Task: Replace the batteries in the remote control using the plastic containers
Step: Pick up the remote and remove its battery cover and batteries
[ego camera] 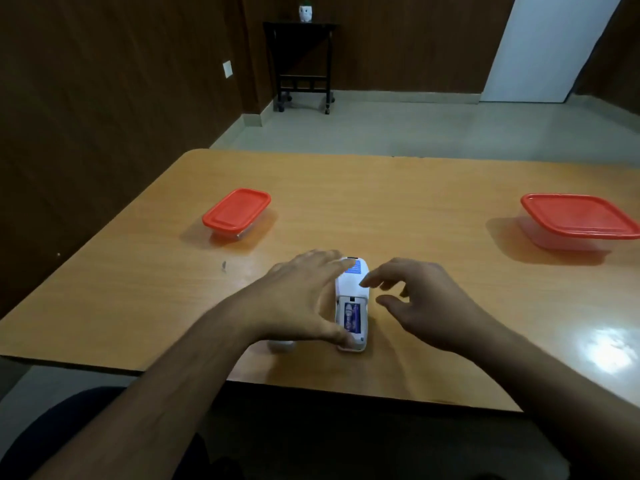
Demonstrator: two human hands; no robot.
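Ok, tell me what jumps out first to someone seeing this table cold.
The white remote lies face down near the front edge of the table, its battery bay open, with the left hand holding its ends and the right hand hovering beside it. Two red-lidded tubs stand closed: left tub, right tub.

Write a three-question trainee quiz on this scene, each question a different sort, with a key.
1. True or false: both containers have their red lids on.
2. Which hand holds the remote? A) left B) right C) neither
3. Fill in: the remote's battery bay is ____, with a battery showing inside.

Key:
1. True. The left container and the right container are both lidded.
2. A. The left hand spans the remote from thumb at the near end to fingers at the far end; the right hand hovers beside it, fingers loosely curled, holding nothing.
3. Open.
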